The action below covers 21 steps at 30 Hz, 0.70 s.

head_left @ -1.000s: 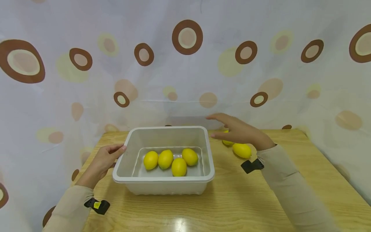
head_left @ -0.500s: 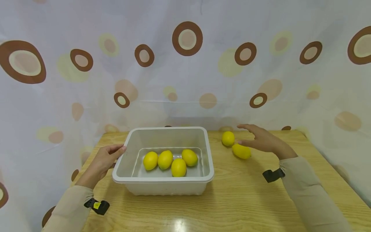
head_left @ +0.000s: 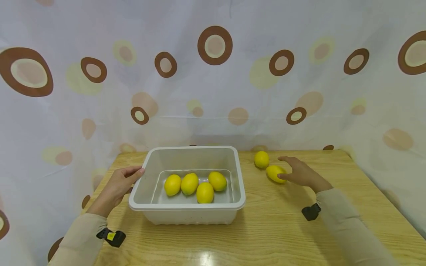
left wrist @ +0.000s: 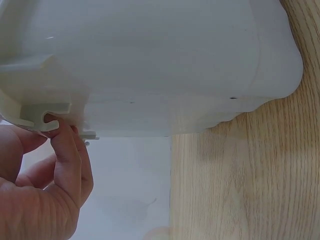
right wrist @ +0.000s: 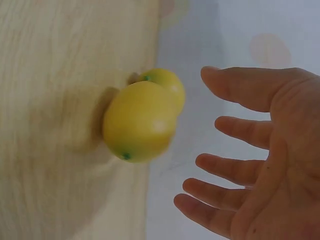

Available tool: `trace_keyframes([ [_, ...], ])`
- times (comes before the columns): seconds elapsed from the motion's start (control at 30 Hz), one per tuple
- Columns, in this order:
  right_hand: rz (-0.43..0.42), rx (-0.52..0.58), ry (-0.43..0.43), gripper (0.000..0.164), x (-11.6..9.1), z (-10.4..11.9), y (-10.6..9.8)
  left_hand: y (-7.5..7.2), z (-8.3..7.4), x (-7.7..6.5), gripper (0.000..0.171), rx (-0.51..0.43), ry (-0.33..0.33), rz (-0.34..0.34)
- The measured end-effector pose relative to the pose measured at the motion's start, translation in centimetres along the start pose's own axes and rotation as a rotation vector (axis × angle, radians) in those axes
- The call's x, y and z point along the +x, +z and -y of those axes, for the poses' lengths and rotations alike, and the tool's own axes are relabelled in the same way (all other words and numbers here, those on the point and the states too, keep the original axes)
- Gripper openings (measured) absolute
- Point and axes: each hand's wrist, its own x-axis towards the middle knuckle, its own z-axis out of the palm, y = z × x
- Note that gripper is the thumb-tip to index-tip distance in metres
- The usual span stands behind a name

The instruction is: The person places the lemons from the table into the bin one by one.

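Observation:
A white plastic tub (head_left: 186, 206) stands on the wooden table with several yellow lemons (head_left: 205, 193) lying on its floor. My left hand (head_left: 118, 184) grips the tub's left rim; in the left wrist view, curled fingers (left wrist: 67, 160) hook under the lip. To the tub's right, two more lemons lie on the table: a nearer lemon (head_left: 273, 173) and a farther lemon (head_left: 261, 159). Just right of the nearer one hovers my right hand (head_left: 303, 173), thumb and fingers spread apart. The right wrist view shows a gap between these fingers (right wrist: 230, 167) and the nearer lemon (right wrist: 140, 125).
The wooden table (head_left: 266, 229) extends toward me and to the right of the lemons. Behind it hangs a pale curtain (head_left: 213, 92) with brown and yellow circles, close to the table's back edge. Each wrist carries a black camera strap (head_left: 111, 236).
My right hand has moved from beside the tub's right rim to the right, then lowered toward the nearer lemon. The left hand and the tub have stayed in place.

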Motion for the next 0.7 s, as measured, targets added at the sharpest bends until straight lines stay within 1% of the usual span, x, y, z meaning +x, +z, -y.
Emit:
trace_keyframes([
  [0.07, -0.004, -0.017, -0.001, 0.068, 0.3, -0.3, 0.6, 0.0, 0.0, 0.0, 0.057, -0.002, 0.002, 0.002],
  [0.2, -0.014, -0.01, 0.01, 0.068, 0.9, -1.1, 1.7, 0.0, -0.1, -0.1, 0.057, -0.009, 0.01, 0.006],
  [0.43, -0.039, 0.091, 0.071, 0.072, 2.1, -2.7, 3.4, 0.0, -0.1, -0.1, 0.057, -0.005, 0.013, 0.001],
  [0.6, -0.041, 0.134, 0.121, 0.072, 2.3, -2.8, 4.2, 0.0, 0.0, -0.1, 0.057, 0.004, 0.014, -0.003],
  [0.7, -0.062, 0.125, 0.122, 0.071, 2.3, -2.7, 4.4, 0.0, 0.0, -0.1, 0.058, 0.001, 0.011, -0.004],
])
